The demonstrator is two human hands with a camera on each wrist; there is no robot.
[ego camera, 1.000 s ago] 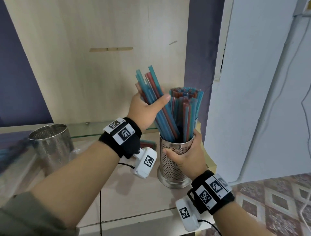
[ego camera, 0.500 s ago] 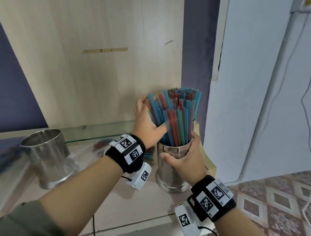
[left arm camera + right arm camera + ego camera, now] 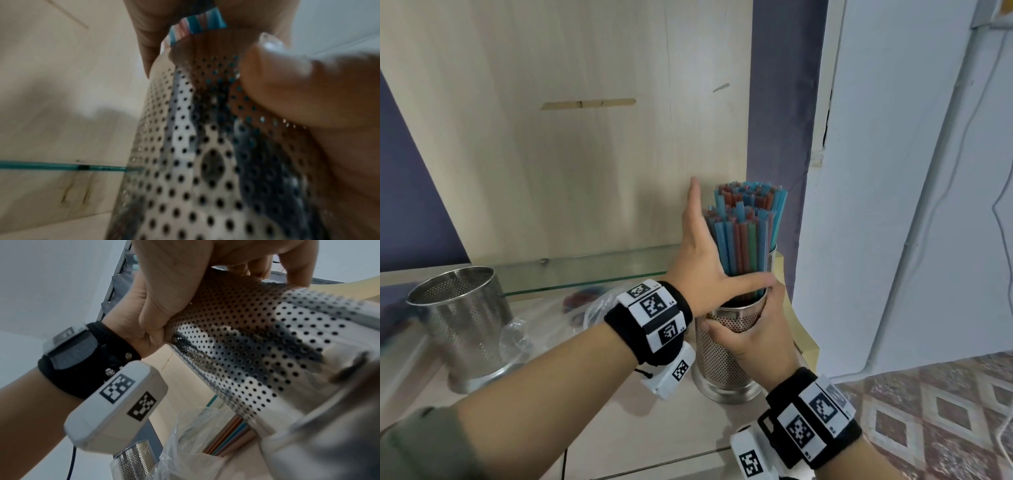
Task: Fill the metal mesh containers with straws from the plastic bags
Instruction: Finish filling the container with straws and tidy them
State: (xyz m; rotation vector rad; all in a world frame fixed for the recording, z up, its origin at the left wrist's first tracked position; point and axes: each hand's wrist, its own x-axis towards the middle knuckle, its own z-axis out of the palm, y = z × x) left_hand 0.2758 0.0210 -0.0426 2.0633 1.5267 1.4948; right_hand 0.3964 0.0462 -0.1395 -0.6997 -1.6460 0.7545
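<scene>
A perforated metal container [image 3: 719,370] stands on the wooden shelf, packed with upright blue and red straws [image 3: 750,222]. My left hand [image 3: 705,253] is open beside the bundle's left side, fingers pointing up, thumb stretched across the straws just above the rim. My right hand [image 3: 753,329] grips the container just under the rim; the right wrist view shows that hand [image 3: 185,288] wrapped round the mesh wall [image 3: 267,345]. In the left wrist view the mesh [image 3: 185,162] fills the frame, with straw ends [image 3: 195,27] above. A second, empty mesh container [image 3: 462,322] stands at the left.
A clear plastic bag [image 3: 544,329] holding more straws [image 3: 226,439] lies between the two containers. A wooden panel [image 3: 585,154] rises close behind the shelf, with a glass edge [image 3: 585,274] at its foot. The shelf ends right of the filled container, above a patterned floor [image 3: 945,411].
My left hand lowered its bundle of straws into the container, let go and opened flat against them. The right hand has kept its hold on the container.
</scene>
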